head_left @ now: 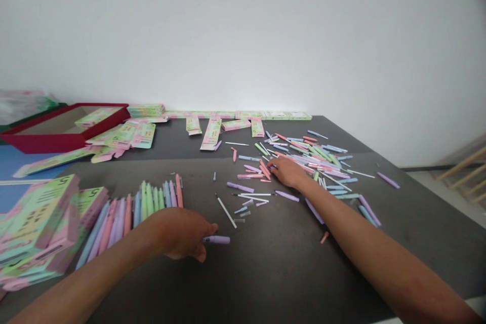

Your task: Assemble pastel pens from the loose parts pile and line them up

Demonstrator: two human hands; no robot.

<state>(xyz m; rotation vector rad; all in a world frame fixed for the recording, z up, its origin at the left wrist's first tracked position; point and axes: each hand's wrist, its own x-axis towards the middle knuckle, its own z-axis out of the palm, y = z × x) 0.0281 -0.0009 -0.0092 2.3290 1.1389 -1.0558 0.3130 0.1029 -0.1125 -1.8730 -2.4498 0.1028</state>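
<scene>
My left hand [186, 233] is closed around a purple pen [217, 239], whose end sticks out to the right between thumb and fingers. Beside that hand, a row of pens [125, 212] in blue, pink, purple and green lies side by side. Over at the left edge of the scattered pile, my right hand [286, 171] has its fingers curled down near some pink pen parts [265, 169]. Whatever those fingertips hold, if anything, is hidden. Loose pen barrels, caps and white refills [226, 211] lie around both hands on the dark table [273, 273].
Stacked pastel pen boxes [38, 217] stand at the left front. Behind them sits a red tray [64, 142] with flattened cartons [125, 134] beside it. More boxes [250, 115] line the back edge by the wall. Wooden bars [463, 172] show at the far right.
</scene>
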